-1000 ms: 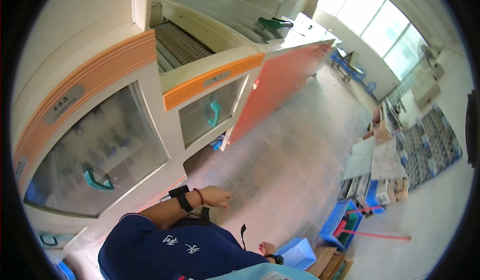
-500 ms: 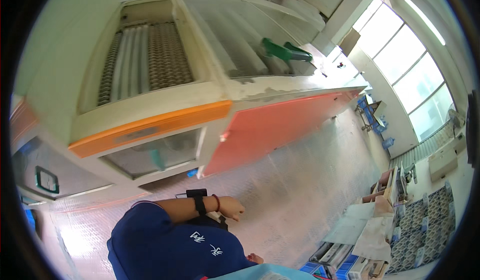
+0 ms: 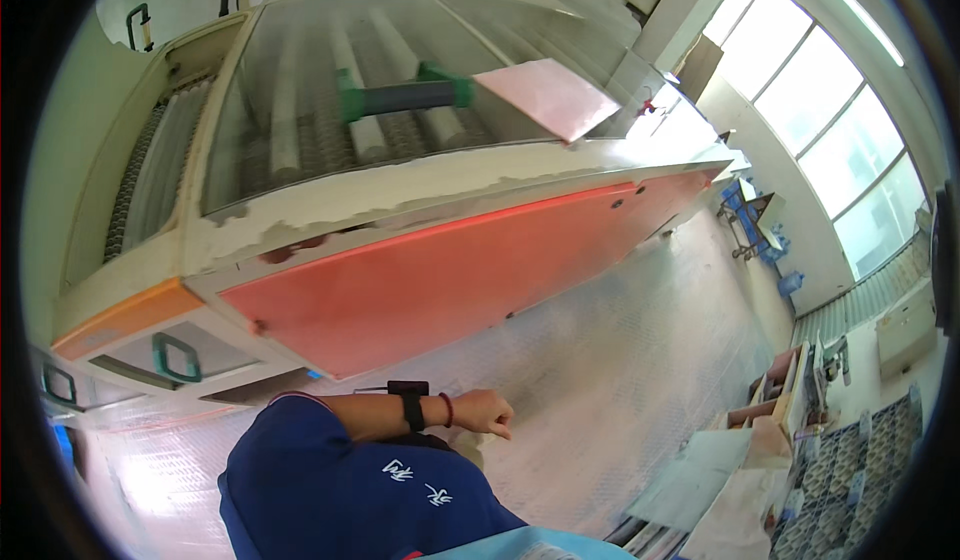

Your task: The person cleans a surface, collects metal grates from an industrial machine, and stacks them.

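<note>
My left hand (image 3: 487,415) is in front of my body above the floor, its fingers loosely curled with nothing seen in them. A black band and a red bracelet are on its wrist. It touches nothing; the nearest large thing is a long machine (image 3: 400,185) with red side panels (image 3: 470,255). On its clear top cover (image 3: 310,90) sits a green and black handle (image 3: 405,97). A pink sheet (image 3: 550,97) lies on the cover near that handle. My right hand is out of view.
The machine runs from the left toward the bright window (image 3: 810,90). At the lower right stand a shelf (image 3: 775,390), a grey-green sheet (image 3: 690,475) and patterned grey panels (image 3: 840,490). A cart (image 3: 745,215) and a blue water bottle (image 3: 790,283) are at the far right.
My view has moved along the machine, so its end slides left and the red side and pink sheet show more. My right hand, partly visible at the lower edge before, has left the view.
</note>
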`<act>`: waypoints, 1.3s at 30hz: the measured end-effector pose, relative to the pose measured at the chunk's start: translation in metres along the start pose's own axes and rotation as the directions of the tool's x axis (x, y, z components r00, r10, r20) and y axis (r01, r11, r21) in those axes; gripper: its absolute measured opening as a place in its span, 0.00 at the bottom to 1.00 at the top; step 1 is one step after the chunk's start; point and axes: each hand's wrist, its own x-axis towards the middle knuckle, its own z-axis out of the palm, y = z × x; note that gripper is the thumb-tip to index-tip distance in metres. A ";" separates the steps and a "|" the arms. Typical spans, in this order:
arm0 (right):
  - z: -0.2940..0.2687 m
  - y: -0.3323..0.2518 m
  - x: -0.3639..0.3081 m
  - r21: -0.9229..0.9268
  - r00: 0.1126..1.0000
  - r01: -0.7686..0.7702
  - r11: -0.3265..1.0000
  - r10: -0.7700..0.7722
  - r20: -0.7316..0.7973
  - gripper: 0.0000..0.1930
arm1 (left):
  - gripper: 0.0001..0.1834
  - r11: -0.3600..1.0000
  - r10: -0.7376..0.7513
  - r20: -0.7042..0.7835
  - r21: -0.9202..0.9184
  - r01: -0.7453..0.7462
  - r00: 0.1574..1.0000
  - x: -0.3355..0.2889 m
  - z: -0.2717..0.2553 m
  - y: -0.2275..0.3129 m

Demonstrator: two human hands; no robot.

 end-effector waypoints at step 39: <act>-0.425 -0.457 0.481 0.018 0.992 -0.051 0.999 0.053 -0.112 0.06 | 0.18 0.970 0.173 0.207 -0.203 -0.131 0.963 0.831 -0.051 -0.069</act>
